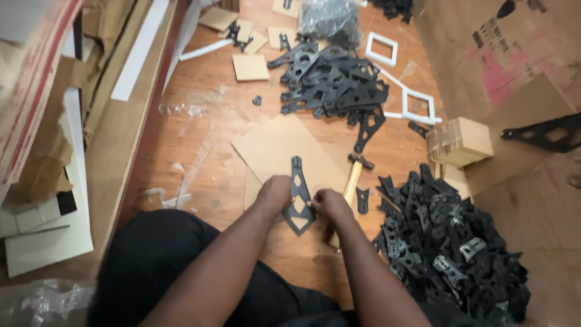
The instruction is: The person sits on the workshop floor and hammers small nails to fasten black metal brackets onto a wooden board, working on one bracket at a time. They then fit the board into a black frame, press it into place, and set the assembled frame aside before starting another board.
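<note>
Where it lies on the cardboard sheet point(272, 145), the black bracket point(298, 197) runs near-to-far; left hand point(273, 192) and right hand point(330, 203) flank its near end, equally close, fingers clamped on its edges.

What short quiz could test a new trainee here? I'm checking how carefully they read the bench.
1. True or false: both hands grip one flat black triangular cut-out bracket.
2. What lies just right of the right hand? A) wooden-handled hammer B) scissors C) tape roll
3. Under the bracket lies a tan ____ sheet.

Key: 1 true, left hand included. 2 A. 3 cardboard.
</note>
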